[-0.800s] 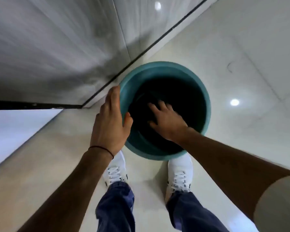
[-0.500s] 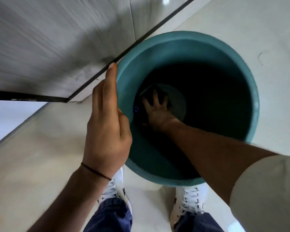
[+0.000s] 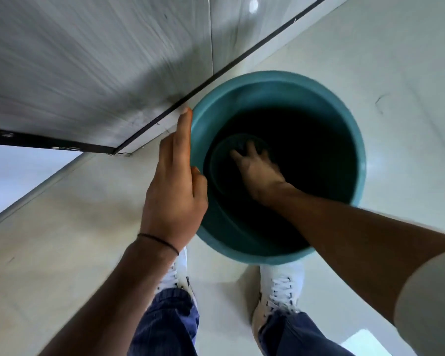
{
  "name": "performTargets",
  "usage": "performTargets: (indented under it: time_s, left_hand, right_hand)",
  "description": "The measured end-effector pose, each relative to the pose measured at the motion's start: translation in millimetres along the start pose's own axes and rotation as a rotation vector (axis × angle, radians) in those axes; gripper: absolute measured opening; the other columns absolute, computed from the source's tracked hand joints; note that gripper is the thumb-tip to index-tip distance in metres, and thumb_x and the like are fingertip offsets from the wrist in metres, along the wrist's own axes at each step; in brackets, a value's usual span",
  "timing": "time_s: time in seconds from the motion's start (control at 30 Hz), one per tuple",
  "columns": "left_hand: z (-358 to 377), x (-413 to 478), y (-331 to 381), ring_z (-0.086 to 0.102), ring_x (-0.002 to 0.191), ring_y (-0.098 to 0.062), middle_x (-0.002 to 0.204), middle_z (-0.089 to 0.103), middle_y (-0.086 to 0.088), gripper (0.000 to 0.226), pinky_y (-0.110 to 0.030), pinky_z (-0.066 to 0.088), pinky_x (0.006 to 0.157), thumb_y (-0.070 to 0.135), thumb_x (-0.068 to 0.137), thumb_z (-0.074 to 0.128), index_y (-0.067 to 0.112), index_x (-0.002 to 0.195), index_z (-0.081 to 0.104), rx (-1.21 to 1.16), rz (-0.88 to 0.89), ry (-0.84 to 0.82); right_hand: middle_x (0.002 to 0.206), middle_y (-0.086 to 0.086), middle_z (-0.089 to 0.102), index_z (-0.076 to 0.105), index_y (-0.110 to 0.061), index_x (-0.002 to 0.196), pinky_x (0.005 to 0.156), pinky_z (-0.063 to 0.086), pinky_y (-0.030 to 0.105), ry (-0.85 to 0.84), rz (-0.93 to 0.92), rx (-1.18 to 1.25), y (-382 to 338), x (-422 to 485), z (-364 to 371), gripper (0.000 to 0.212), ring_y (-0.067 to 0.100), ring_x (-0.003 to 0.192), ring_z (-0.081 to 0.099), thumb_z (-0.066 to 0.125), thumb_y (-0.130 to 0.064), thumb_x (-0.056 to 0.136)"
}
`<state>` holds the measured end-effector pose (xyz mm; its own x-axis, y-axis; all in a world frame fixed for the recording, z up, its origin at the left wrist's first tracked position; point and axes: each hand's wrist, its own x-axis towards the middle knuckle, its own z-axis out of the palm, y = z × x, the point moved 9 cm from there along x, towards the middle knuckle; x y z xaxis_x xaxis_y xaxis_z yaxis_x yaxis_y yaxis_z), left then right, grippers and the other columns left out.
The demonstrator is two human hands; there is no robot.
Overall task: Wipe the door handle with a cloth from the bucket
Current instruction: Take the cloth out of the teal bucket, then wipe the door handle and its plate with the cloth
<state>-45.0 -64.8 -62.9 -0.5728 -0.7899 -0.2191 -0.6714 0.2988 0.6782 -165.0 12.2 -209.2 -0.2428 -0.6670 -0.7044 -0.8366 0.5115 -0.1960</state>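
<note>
Both forearms are bare here, and there's a thin dark cord bracelet point(image 3: 157, 239) looped round the left wrist, just behind the left hand point(image 3: 174, 194). On the right side a pale, off-white short sleeve point(image 3: 429, 299) covers the upper arm at the frame edge, the right hand point(image 3: 258, 170) carrying no ring or band that can be made out. Down below, blue denim trousers point(image 3: 170, 327) with a fine ribbed texture fall over white lace-up trainers point(image 3: 280, 286), white laces, a small dark mark on the inner side of each shoe
</note>
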Motion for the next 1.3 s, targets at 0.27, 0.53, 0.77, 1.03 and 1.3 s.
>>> performTargets:
  time_s: [0.27, 0.53, 0.77, 1.03, 1.3]
  left_hand:
    - [-83.7, -41.1, 49.4, 0.047, 0.128, -0.029, 0.142, 0.047, -0.011, 0.059, -0.047, 0.045, 0.103, 0.017, 0.094, 0.053, 0.017, 0.148, 0.030, 0.154, -0.208, -0.163]
    - [-268.9, -176.2, 139.1, 0.060, 0.114, -0.027, 0.127, 0.063, -0.006, 0.041, -0.041, 0.049, 0.099, 0.020, 0.097, 0.048, 0.020, 0.138, 0.047, 0.066, -0.388, 0.047]
    - [-417.5, -342.2, 182.7, 0.063, 0.099, -0.022, 0.113, 0.068, 0.000, 0.036, -0.038, 0.052, 0.091, 0.022, 0.097, 0.049, 0.020, 0.133, 0.052, -0.024, -0.468, 0.233]
    - [-605.0, -542.6, 152.5, 0.062, 0.094, -0.017, 0.110, 0.068, 0.001, 0.033, -0.034, 0.051, 0.088, 0.019, 0.095, 0.053, 0.021, 0.128, 0.056, -0.091, -0.490, 0.598]
    - [-757.5, -660.3, 84.5, 0.060, 0.092, -0.015, 0.112, 0.069, -0.008, 0.031, -0.025, 0.044, 0.084, 0.013, 0.095, 0.053, 0.014, 0.125, 0.060, -0.132, -0.551, 0.989]
  right_hand:
    - [0.134, 0.009, 0.034, 0.038, -0.032, 0.129, 0.080, 0.053, 0.050, 0.199, -0.174, 0.148, -39.2, -157.5, -140.3, 0.059, 0.037, 0.108, 0.047, 0.066, -0.017, 0.079]
    - [0.132, 0.010, 0.042, 0.050, -0.021, 0.125, 0.076, 0.053, 0.049, 0.338, -0.407, 0.218, -150.9, -365.4, -275.4, 0.055, 0.036, 0.103, 0.051, 0.072, -0.012, 0.075]
    - [0.130, 0.010, 0.044, 0.053, -0.016, 0.119, 0.071, 0.052, 0.042, 0.382, -0.588, 0.235, -284.1, -543.8, -330.2, 0.051, 0.035, 0.105, 0.052, 0.066, -0.003, 0.071]
    - [0.123, 0.002, 0.043, 0.054, -0.020, 0.109, 0.065, 0.051, 0.039, 0.448, -0.906, 0.214, -491.1, -723.2, -316.7, 0.042, 0.028, 0.097, 0.052, 0.060, 0.000, 0.072]
    - [0.122, -0.006, 0.040, 0.052, -0.024, 0.105, 0.058, 0.054, 0.045, 0.531, -1.236, 0.171, -677.1, -802.1, -338.9, 0.042, 0.025, 0.095, 0.054, 0.058, 0.000, 0.071]
